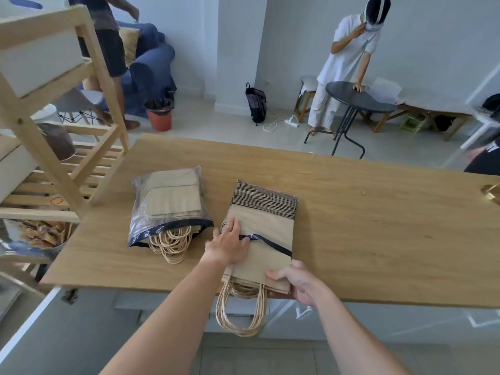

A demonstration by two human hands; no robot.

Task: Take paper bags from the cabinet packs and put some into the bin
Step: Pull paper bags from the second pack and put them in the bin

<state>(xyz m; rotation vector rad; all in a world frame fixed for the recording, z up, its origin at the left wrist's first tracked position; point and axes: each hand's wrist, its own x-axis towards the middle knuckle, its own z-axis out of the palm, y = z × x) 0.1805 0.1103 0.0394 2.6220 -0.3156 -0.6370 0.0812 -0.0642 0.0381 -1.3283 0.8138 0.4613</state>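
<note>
Two clear plastic packs of brown paper bags lie on the wooden table (351,212). The left pack (167,207) lies untouched, its twine handles spilling out of the open near end. The right pack (266,212) shows a stack of bags with dark edges at its far end. My left hand (230,243) presses flat on that pack's dark-edged opening. My right hand (293,282) grips the near end of a stack of paper bags (263,263) that sticks out of it over the table's front edge. Their twine handles (240,309) hang below the edge.
A wooden shelf unit (62,158) stands at the left beside the table. An orange bin (160,116) sits on the floor behind it. A round black table (357,100) with a person leaning on it stands beyond. Another person stands at the far left by a blue sofa (151,63).
</note>
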